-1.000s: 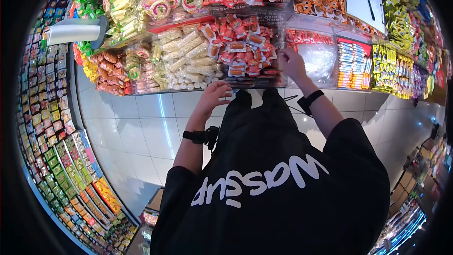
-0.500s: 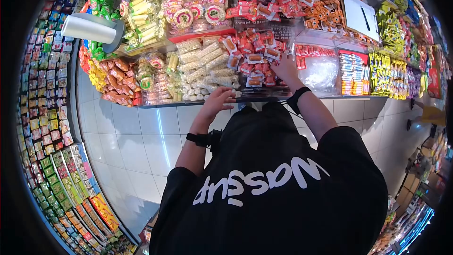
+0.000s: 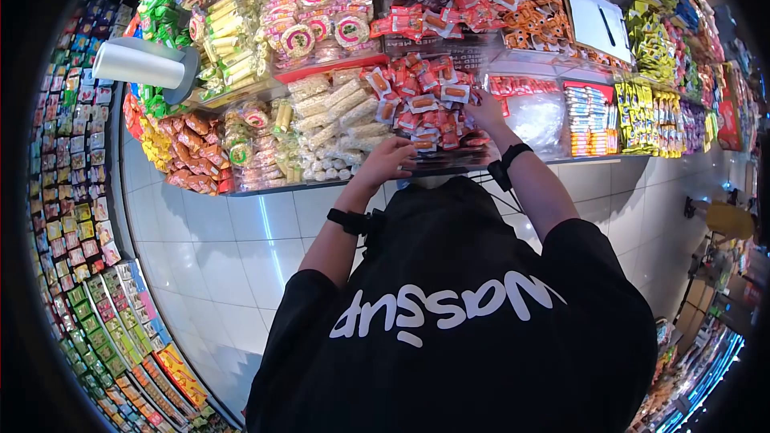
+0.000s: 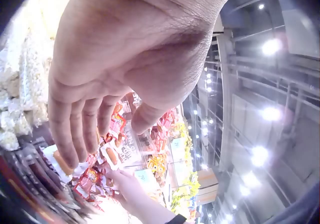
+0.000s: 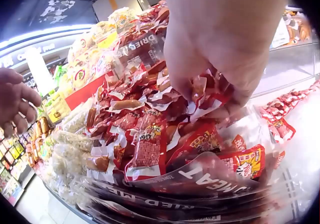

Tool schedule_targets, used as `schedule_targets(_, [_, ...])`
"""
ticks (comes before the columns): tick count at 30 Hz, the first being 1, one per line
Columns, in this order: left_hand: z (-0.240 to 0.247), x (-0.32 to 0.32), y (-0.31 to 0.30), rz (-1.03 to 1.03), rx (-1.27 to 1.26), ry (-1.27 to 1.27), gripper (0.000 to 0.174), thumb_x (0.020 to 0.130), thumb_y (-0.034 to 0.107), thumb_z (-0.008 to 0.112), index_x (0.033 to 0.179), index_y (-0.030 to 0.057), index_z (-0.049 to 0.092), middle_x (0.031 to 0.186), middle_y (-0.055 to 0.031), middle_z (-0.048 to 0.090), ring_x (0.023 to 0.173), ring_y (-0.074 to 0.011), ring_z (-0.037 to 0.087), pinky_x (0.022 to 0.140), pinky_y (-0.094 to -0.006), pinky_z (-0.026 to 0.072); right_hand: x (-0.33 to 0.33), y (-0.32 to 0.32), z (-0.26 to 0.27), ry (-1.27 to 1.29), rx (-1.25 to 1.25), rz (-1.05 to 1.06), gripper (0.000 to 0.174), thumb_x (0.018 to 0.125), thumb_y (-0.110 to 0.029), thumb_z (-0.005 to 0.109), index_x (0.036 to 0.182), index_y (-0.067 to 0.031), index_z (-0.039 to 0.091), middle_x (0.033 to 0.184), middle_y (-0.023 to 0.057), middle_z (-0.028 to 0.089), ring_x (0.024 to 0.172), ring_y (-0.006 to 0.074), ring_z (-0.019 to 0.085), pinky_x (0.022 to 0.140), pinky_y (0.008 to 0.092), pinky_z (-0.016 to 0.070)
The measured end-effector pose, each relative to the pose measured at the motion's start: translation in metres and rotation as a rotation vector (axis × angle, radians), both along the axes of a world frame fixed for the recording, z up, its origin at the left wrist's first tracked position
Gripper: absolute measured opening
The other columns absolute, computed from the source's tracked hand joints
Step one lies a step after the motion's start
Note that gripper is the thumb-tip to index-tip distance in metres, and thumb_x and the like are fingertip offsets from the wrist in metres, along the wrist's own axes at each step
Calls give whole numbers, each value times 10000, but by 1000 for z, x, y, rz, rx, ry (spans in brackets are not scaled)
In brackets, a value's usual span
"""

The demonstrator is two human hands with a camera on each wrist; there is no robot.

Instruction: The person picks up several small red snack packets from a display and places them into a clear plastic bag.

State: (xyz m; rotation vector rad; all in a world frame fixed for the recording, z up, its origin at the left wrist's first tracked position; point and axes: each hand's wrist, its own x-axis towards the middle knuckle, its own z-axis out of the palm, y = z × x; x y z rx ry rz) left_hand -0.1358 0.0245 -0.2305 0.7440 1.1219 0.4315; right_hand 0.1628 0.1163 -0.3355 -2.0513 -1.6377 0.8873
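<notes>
Small red-and-clear sausage packets (image 3: 429,100) fill a clear bin at the front of the display. My right hand (image 3: 487,112) reaches into the right side of this pile. In the right wrist view, its thumb and fingers pinch a sausage packet (image 5: 199,90), partly hidden by the fingers. My left hand (image 3: 387,162) hovers at the bin's front left edge, fingers relaxed and gently bent, holding nothing. The left wrist view shows its palm (image 4: 130,54) above the packets, with the right hand beyond. Dark printed plastic (image 5: 195,184) lines the bin's front.
White puffed-grain rolls (image 3: 337,116) lie left of the sausage bin. On its right is a bin with crumpled clear plastic (image 3: 536,120). A roll of clear bags (image 3: 140,64) juts out at far left. A white board with a pen (image 3: 595,20) lies at back right.
The right hand has moved left from the bin's right edge into the sausage pile and now pinches a packet. The left hand has shifted right along the front edge. The head view has shifted slightly.
</notes>
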Motion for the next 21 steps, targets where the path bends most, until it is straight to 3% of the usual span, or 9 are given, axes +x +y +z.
schedule_targets(2, [0, 11, 4, -14, 9, 16, 334, 953, 242, 556, 1203, 22, 529, 1101, -93, 610, 965, -188, 619, 786, -328, 551, 9, 1, -20, 36, 116, -54, 590, 732, -268, 711, 1255, -38, 563, 936, 181, 686, 816, 301, 681, 757, 394, 546])
schedule_targets(5, [-6, 29, 9, -36, -24, 5, 333, 949, 243, 563, 1200, 26, 531, 1097, -86, 611, 958, -190, 622, 787, -331, 552, 16, 0, -1, 281, -15, -117, 496, 763, -189, 697, 1209, -12, 571, 904, 125, 683, 758, 210, 677, 692, 336, 541])
schedule_targets(8, [-7, 50, 13, -46, -20, 27, 342, 946, 244, 566, 1213, 34, 525, 1096, -85, 609, 967, -193, 618, 786, -332, 552, 27, 2, 4, 526, -86, -186, 367, 837, -122, 640, 1176, 2, 575, 870, 64, 647, 678, 128, 599, 592, 276, 474])
schedule_targets(12, [-6, 85, 19, 8, -10, 28, 410, 947, 325, 572, 1218, 23, 514, 1079, -101, 593, 946, -205, 616, 781, -334, 546, 49, -1, 30, 749, -50, -140, 174, 874, -104, 629, 1020, -26, 576, 785, 27, 611, 623, 75, 539, 535, 239, 416])
schedule_targets(15, [-3, 124, 22, 133, -22, -81, 429, 952, 362, 562, 1224, 36, 498, 1058, -105, 579, 923, -213, 613, 795, -343, 548, 56, -13, 82, 764, -81, -40, 296, 846, -114, 670, 1109, -26, 565, 772, 7, 591, 608, 68, 548, 536, 223, 447])
schedule_targets(16, [16, 144, 24, 197, -21, -135, 435, 953, 373, 560, 1223, 38, 492, 1054, -106, 574, 916, -216, 612, 800, -344, 548, 56, -20, 100, 865, -86, -15, 360, 850, -136, 682, 1163, -14, 554, 819, 36, 615, 646, 95, 579, 588, 243, 485])
schedule_targets(18, [26, 183, 28, 339, -33, -368, 451, 951, 404, 560, 1236, 66, 473, 1022, -93, 582, 880, -197, 612, 789, -347, 547, 59, -28, 117, 632, 132, 214, 400, 844, -136, 682, 1196, -8, 542, 901, 77, 612, 714, 159, 607, 650, 290, 512])
schedule_targets(21, [17, 225, 35, 469, -73, -512, 405, 942, 388, 582, 1199, 85, 508, 968, -72, 599, 848, -179, 618, 768, -349, 547, 73, -41, 142, 279, 415, 548, 446, 824, -128, 670, 1228, -2, 529, 1060, 151, 556, 862, 296, 608, 769, 388, 520])
